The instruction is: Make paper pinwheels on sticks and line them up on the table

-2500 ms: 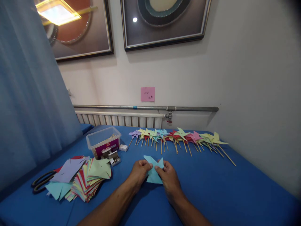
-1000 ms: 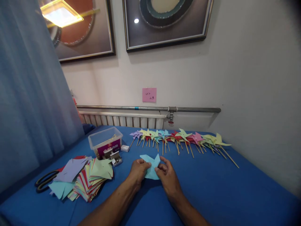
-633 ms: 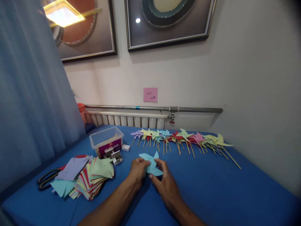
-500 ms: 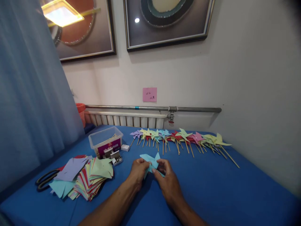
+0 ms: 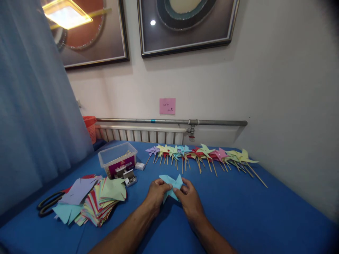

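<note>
Between my hands is a light blue paper pinwheel (image 5: 171, 181), its blades partly folded in toward the centre. My left hand (image 5: 158, 192) pinches it from the left, thumb lying near the middle. On the other side my right hand (image 5: 189, 198) grips a blade, with its thumb also close to the centre. No stick shows on this pinwheel. To the left lies a stack of cut coloured paper squares (image 5: 102, 201). A small open box of pins (image 5: 130, 179) sits behind the stack.
Finished pinwheels on sticks (image 5: 206, 151) lie in a row along the back. A clear plastic tub (image 5: 118, 155) holds thin sticks, with a small white box (image 5: 140, 166) beside it. Black-handled scissors (image 5: 49, 204) lie at far left. A radiator (image 5: 143, 135) and pipe run behind.
My right thumb and fingers have shifted on the pinwheel, and its right-hand blades are now drawn in closer to the centre. The camera view has turned slightly.
</note>
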`<state>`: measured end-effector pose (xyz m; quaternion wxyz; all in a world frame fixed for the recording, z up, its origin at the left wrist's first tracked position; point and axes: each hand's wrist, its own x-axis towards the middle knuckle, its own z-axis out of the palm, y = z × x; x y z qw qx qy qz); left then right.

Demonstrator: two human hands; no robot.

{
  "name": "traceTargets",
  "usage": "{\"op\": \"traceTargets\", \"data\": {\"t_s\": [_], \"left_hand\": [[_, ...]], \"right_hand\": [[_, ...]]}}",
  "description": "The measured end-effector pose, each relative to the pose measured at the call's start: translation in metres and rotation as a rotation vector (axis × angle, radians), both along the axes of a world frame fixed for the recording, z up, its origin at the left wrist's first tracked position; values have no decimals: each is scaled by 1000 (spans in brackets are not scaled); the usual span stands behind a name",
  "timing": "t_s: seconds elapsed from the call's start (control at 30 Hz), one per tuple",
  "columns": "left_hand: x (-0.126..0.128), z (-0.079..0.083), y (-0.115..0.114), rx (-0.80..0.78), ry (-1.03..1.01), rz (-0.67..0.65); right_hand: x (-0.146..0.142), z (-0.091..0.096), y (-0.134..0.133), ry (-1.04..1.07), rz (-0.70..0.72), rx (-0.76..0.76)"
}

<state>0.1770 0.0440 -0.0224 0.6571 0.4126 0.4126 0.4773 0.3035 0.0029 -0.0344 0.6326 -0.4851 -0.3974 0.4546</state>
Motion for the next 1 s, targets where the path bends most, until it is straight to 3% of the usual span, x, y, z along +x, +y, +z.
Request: {"op": "traceTargets", "data": {"t_s": [0.27, 0.43, 0.6, 0.77, 1.0], "left_hand": [[0, 1, -1, 7, -3, -30], [-1, 1, 2, -3, 33, 46], [-6, 2, 7, -7, 20, 169], [-10, 6, 9, -11, -51, 202], [-6, 8, 5, -14, -62, 102]], "right_hand": [[1, 1, 1, -33, 0, 9], [2, 0, 1, -36, 32, 18], [-1, 1, -7, -213, 67, 95], [-3, 9, -18, -501, 73, 127], [-1, 13, -17, -595, 28, 241]]}}
